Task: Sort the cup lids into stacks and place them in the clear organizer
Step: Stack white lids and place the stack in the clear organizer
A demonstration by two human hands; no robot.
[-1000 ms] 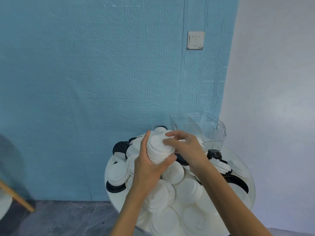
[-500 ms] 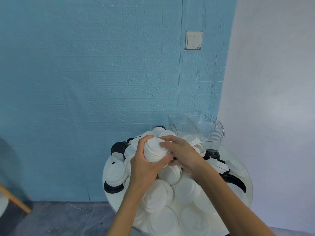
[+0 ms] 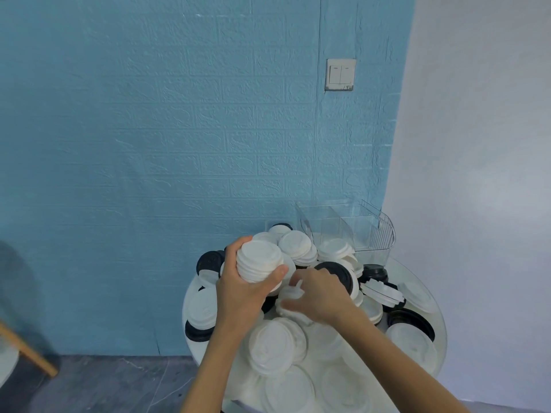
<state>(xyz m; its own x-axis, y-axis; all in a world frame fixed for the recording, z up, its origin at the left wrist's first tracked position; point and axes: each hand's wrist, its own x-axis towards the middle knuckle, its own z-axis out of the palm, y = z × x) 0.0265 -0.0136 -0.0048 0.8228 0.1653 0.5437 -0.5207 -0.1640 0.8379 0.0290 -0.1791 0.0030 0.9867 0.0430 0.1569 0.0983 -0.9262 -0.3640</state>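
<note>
Gripping a stack of white plastic cup lids (image 3: 258,265) above the heap, the left hand (image 3: 243,289) wraps its fingers around it. The right hand (image 3: 320,298) pinches a single white lid (image 3: 290,296) in the pile of loose white and black lids (image 3: 298,347) on the round white table (image 3: 438,329). Behind stands the clear plastic organizer (image 3: 348,231).
</note>
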